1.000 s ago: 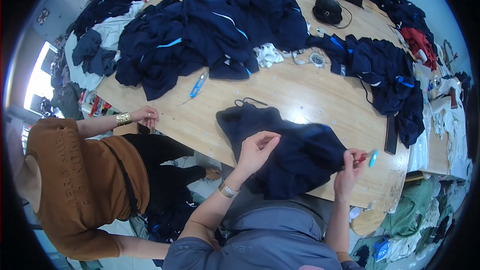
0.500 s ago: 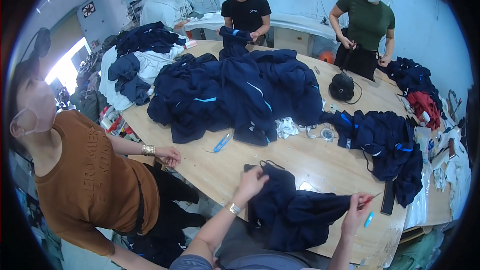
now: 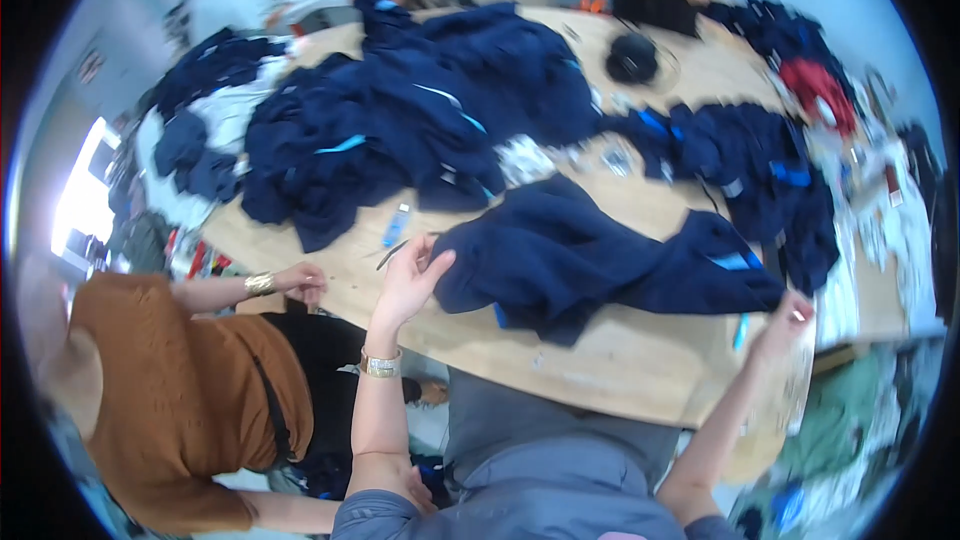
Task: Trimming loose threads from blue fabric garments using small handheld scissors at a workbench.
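A navy blue garment (image 3: 580,255) with a light blue patch stretches sideways over the near part of the table, between my two hands. My left hand (image 3: 412,275) is closed on its left end, and a thin dark cord sticks out beside those fingers. At the other end my right hand (image 3: 787,320) is closed on the tip of the cloth. That hand is smeared by motion, so I cannot make out whether anything else is in it. A teal pen-like stick (image 3: 740,332) lies just left of my right hand.
A large heap of navy garments (image 3: 400,120) covers the table's far left. More garments (image 3: 750,170) lie at the right. Blue thread snips (image 3: 397,225), crumpled white material (image 3: 523,160) and a black bag (image 3: 631,58) rest on the tabletop (image 3: 640,370). A person in brown (image 3: 190,380) stands at my left; two others stand across.
The navy garment has been lifted, turned and spread out farther onto the table. My left hand moved left, my right hand moved right and away from me. The whole view has tilted down.
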Demonstrator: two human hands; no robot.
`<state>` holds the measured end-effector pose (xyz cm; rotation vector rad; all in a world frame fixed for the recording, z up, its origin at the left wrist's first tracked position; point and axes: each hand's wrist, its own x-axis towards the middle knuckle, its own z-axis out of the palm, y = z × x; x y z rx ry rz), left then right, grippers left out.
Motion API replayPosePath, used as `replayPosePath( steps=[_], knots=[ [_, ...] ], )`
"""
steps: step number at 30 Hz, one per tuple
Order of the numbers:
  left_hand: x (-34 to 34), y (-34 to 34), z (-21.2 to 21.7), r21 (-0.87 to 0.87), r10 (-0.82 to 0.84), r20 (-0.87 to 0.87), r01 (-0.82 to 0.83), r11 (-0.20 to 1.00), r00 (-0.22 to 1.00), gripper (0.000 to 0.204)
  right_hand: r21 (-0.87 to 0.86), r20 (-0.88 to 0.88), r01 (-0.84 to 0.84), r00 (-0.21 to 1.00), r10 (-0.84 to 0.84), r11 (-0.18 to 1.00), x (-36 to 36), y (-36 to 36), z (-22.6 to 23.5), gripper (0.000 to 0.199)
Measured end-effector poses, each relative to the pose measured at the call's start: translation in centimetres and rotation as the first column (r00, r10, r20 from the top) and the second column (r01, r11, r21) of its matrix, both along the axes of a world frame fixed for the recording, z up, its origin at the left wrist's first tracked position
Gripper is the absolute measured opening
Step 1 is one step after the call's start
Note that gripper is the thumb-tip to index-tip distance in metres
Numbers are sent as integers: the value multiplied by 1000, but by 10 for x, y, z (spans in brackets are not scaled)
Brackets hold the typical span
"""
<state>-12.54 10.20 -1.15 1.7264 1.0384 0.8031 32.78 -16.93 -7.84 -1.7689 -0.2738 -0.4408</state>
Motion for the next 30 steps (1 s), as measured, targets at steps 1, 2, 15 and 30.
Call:
replayPosePath(
  steps=[1, 2, 15, 30],
  knots=[
    [3, -5, -12, 45, -42, -305, 58, 997, 951, 23, -56, -60, -71, 996, 68, 996, -5, -7, -22, 26],
    [5, -11, -22, 90, -60, -579, 137, 986, 813, 27, -8, -108, -159, 982, 157, 987, -26, -1, -29, 20],
    [57, -79, -14, 406, 219, -559, 34, 913, 800, 40, 57, -231, -468, 853, 467, 882, -116, 35, -38, 24],
    [103, -36, -50, 268, 33, -25, -25, 963, 999, 16, -100, -321, -739, 657, 682, 666, -174, 79, 1, 32]
  ],
)
